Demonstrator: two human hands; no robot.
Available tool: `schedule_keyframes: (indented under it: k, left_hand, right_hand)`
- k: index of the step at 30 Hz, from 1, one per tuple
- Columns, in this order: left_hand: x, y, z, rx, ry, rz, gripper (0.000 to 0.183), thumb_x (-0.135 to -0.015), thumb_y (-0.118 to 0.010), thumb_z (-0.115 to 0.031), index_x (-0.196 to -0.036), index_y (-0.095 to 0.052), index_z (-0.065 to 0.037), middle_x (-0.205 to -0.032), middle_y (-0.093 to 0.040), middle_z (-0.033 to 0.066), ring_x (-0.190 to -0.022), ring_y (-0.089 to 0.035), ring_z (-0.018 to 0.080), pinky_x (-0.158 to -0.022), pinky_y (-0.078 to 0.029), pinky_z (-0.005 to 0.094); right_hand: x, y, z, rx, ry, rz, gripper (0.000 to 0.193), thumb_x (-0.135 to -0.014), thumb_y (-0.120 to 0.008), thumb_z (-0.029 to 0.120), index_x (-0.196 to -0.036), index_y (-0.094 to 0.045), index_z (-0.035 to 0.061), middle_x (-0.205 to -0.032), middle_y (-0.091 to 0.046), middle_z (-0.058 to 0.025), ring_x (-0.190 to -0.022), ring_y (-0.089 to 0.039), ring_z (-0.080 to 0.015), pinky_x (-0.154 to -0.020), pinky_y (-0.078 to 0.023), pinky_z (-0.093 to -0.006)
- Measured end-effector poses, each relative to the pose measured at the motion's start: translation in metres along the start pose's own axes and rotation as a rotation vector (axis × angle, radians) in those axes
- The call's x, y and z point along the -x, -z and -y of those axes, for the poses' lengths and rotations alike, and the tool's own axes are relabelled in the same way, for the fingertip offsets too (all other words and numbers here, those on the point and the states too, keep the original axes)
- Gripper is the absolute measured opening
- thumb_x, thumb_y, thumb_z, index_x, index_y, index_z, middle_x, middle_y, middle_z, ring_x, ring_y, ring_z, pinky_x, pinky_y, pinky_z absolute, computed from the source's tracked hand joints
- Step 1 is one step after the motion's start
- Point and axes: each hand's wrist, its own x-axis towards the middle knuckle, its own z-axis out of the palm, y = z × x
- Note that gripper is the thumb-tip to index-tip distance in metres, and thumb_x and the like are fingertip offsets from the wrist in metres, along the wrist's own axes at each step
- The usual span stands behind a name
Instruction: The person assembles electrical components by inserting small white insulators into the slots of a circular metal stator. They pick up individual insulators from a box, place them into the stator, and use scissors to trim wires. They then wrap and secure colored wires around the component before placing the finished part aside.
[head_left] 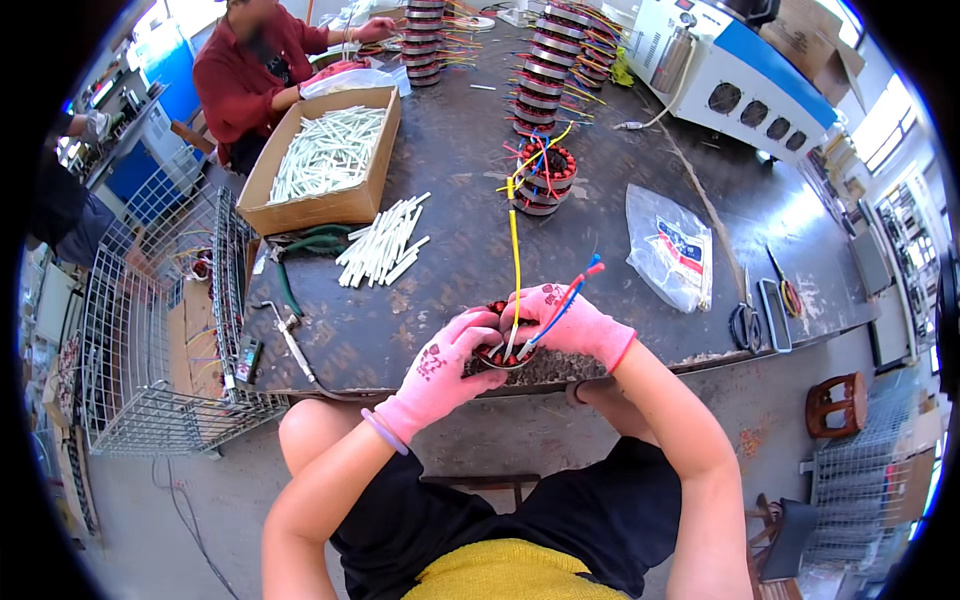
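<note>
Head view: the wound stator (pixel 508 361) was pinched by the left hand (pixel 448 362) and right hand (pixel 568 324) at the near edge of the tabletop (pixel 590 235), where it could have been dropped through a slackened hold.

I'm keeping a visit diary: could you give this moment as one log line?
left hand: holding wound ring | right hand: at wound ring | nearby: loose white tubes, clear plastic bag

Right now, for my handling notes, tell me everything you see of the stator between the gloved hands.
The wound stator is ring-shaped and metallic-looking, with red windings. Yellow, blue and red leads rise from it. The pink-gloved left hand and right hand hold it by the table's near edge, partly hiding it.
</note>
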Motion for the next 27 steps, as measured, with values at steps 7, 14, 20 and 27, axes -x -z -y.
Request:
schedule_keyframes:
  k: [7, 14, 20, 27]
  left_hand:
    - [0.000, -0.002, 0.008, -0.003, -0.001, -0.013, 0.046, -0.064, -0.082, 0.001, -0.103, -0.058, -0.006, -0.123, -0.058, 0.0117, -0.121, -0.056, 0.0357, -0.092, -0.054, 0.0405]
    - [-0.001, 0.003, 0.007, 0.104, -0.012, 0.003, 0.039, -0.070, -0.081, -0.003, -0.104, -0.061, -0.006, -0.122, -0.060, 0.0121, -0.124, -0.055, 0.0348, -0.092, -0.052, 0.0404]
    - [0.001, 0.003, 0.011, 0.043, -0.012, -0.002, 0.036, -0.071, -0.081, -0.006, -0.102, -0.063, -0.006, -0.115, -0.062, 0.0086, -0.125, -0.055, 0.0336, -0.094, -0.052, 0.0406]
    - [0.003, 0.001, 0.019, -0.107, -0.141, 0.022, 0.034, -0.071, -0.080, -0.009, -0.101, -0.065, -0.011, -0.112, -0.062, 0.0061, -0.127, -0.053, 0.0332, -0.099, -0.048, 0.0452]
  right_hand:
    - [-0.004, 0.000, 0.007, -0.094, -0.059, 0.080, 0.019, -0.085, -0.067, 0.022, -0.097, -0.071, 0.0085, -0.092, -0.069, -0.0110, -0.086, -0.067, -0.0276, -0.076, -0.052, -0.0378]
    - [-0.004, 0.009, 0.012, -0.143, -0.070, 0.135, 0.021, -0.086, -0.063, 0.020, -0.101, -0.070, 0.0059, -0.092, -0.069, -0.0121, -0.090, -0.067, -0.0257, -0.081, -0.051, -0.0364]
    - [-0.002, 0.016, 0.028, -0.194, -0.164, 0.203, 0.021, -0.085, -0.065, 0.018, -0.100, -0.070, 0.0042, -0.093, -0.069, -0.0122, -0.091, -0.066, -0.0243, -0.082, -0.051, -0.0350]
    - [0.001, 0.023, 0.032, -0.074, -0.112, 0.197, 0.016, -0.082, -0.069, 0.019, -0.094, -0.071, 0.0083, -0.096, -0.062, -0.0080, -0.097, -0.063, -0.0252, -0.086, -0.049, -0.0354]
